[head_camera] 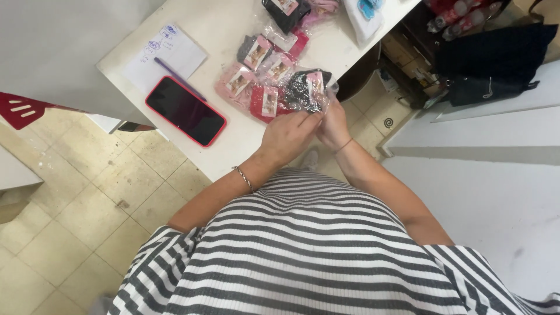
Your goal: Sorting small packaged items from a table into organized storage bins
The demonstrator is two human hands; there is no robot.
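Plastic packet: a clear crinkly packet of dark fabric [308,90] is held at the near edge of the white bench [233,23], just above the person's striped top.
Head view, left hand: the left hand [290,135] pinches the lower edge of the packet, its grip clenched on the plastic; a thin bracelet sits on that wrist.
Head view, right hand: the right hand [333,123] meets the left at the same packet, fingers closed on its right side, partly hidden behind the left hand.
Head view, bench: just beyond the hands lies a loose cluster of similar packets in pink, red and grey [259,76], overlapping one another, each with a small card label. More packets [294,11] lie farther back.
Head view, other things: a phone in a red case [185,111] lies face up to the left, beside a sheet of paper [166,55] with a purple pen [178,77] across it.
Head view, surroundings: tiled floor [70,221] below, a dark bag [496,58] on a shelf to the right.
Risk: the packet sits at the bench edge over open floor; slippery film held only by fingertips could slide free and drop. A sweep of the forearm might also push the heaped packets off the edge.
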